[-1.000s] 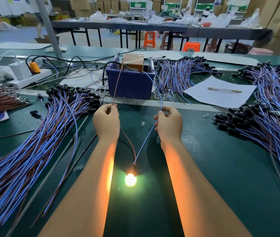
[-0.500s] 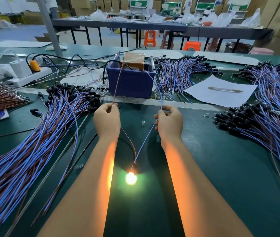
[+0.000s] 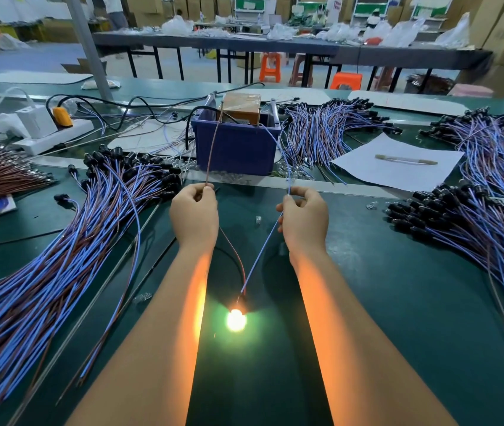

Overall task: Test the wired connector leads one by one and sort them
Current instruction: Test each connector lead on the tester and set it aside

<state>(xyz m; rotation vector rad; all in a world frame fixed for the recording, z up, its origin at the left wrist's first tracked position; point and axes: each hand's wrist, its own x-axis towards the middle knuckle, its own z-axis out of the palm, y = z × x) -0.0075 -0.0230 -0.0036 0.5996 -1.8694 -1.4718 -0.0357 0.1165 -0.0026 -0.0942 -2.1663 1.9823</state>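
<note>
On the green bench, a lead's lamp (image 3: 236,320) is glowing.
Left hand (image 3: 194,215) is pinching its brown wire (image 3: 234,253); right hand (image 3: 303,218) is pinching its blue wire (image 3: 260,252).

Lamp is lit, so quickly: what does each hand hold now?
Left hand: pinches the brown wire.
Right hand: pinches the blue wire.

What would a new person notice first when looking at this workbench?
First the lit lamp, glowing between the forearms near the bench's front edge. Its brown and blue wires rise to the left hand and right hand, which pinch them. Big piles of blue-brown leads lie on both sides.
</note>
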